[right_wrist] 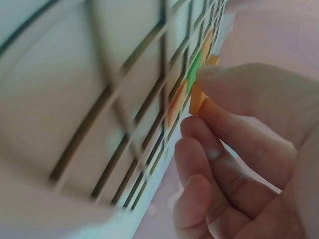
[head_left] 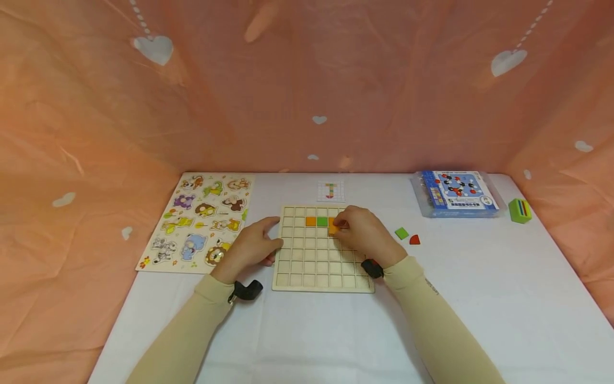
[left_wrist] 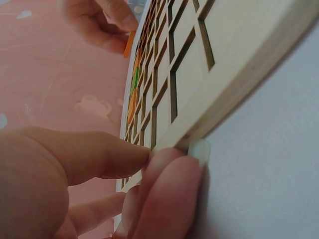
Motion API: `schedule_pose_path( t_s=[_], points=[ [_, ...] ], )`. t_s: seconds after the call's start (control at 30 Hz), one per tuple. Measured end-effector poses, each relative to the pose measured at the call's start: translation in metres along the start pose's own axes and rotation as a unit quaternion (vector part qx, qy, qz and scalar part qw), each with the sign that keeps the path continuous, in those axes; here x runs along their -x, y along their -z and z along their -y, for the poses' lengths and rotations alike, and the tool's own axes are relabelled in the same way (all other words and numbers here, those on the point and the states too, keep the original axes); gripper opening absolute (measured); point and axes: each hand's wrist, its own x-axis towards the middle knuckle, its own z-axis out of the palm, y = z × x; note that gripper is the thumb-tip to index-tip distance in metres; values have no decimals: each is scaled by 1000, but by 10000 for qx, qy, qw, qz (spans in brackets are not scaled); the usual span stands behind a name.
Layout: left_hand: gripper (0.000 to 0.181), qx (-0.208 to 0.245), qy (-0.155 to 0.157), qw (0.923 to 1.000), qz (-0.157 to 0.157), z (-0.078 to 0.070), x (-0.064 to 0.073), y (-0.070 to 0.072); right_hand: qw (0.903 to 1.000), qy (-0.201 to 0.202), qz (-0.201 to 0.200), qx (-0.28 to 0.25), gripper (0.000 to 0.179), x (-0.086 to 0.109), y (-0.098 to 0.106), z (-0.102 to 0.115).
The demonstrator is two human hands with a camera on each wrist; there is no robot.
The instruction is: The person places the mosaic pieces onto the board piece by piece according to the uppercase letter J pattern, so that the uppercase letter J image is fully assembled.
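Observation:
A wooden grid board (head_left: 302, 282) lies on the white table. My left hand (head_left: 251, 242) grips its left edge; in the left wrist view the fingertips (left_wrist: 172, 184) bunch at the wooden rim. Near the board's upper right, my right hand (head_left: 366, 232) pinches an orange tile (right_wrist: 196, 101) between thumb and index finger, close over the grid. Under and beside it, a green tile (head_left: 322, 221) sits in a cell between two orange tiles, the left one (head_left: 311, 221) fully visible. Behind the board stands a small card (head_left: 330, 191) with a coloured J-shaped pattern.
Right of the board lie a loose green tile (head_left: 401, 233) and a red quarter-round piece (head_left: 414, 240). Farther back are a plastic case (head_left: 458, 194) with a molecule picture and a green block (head_left: 520, 210). An animal puzzle board (head_left: 196, 221) lies on the left. Pink curtain surrounds the table.

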Motion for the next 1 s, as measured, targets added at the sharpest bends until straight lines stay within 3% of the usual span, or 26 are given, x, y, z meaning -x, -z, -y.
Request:
schedule_pose_path(
  t_s=[0.3, 0.57, 1.0],
  points=[
    [70, 35, 14, 10000, 73, -3, -2, -2, 9999, 56, 45, -88, 18, -7, -12, 13],
    [71, -42, 126, 9999, -29, -2, 1, 1, 9996, 207, 12, 196, 16, -12, -18, 18],
    [70, -62, 30, 10000, 11, -5, 3, 2, 9989, 248, 34, 397, 16, -13, -19, 19]
  ],
)
